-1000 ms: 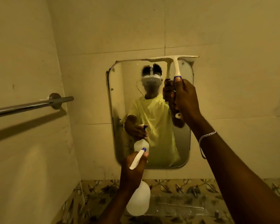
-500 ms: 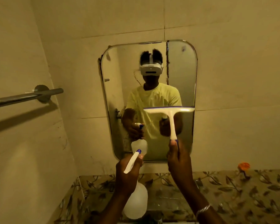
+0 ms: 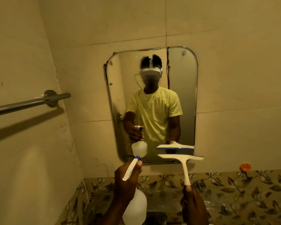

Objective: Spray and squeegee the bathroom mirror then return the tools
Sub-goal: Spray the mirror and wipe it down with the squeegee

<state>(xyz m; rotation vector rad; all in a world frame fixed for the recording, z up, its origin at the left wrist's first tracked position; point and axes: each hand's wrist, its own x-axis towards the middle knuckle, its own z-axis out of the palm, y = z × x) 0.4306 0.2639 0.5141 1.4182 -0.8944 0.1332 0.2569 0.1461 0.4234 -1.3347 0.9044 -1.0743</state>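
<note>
The mirror [image 3: 182, 88], a tall rectangle with rounded corners, hangs on a beige tiled wall [image 3: 234, 62]. The person stands facing it with both arms reaching forward from the bottom edge of the head view.

The right hand [image 3: 194, 205] is wrapped around the lower end of the squeegee [image 3: 184, 166] and holds its white handle nearly upright. The blade lies level across the mirror's lower right corner, just above the bottom edge, and its right tip reaches slightly past the side of the mirror. The blade's reflection shows just above it in the glass; whether the rubber edge actually touches the surface cannot be told.

The left hand [image 3: 126, 182] grips the spray bottle [image 3: 135, 208] at its neck, fingers curled round the head. The blue-tipped nozzle points up towards the lower left part of the mirror, and the translucent white body hangs below the hand. The bottle is held in the air, apart from the glass and to the left of the squeegee.

In the reflection, the person wears a pale yellow T-shirt and a white headset, with the bottle and the squeegee mirrored.

A metal towel bar [image 3: 23, 106] runs along the left wall. Below the mirror is a band of leaf-patterned tiles [image 3: 234, 189], with a small orange object [image 3: 245, 166] at its upper edge on the right.
</note>
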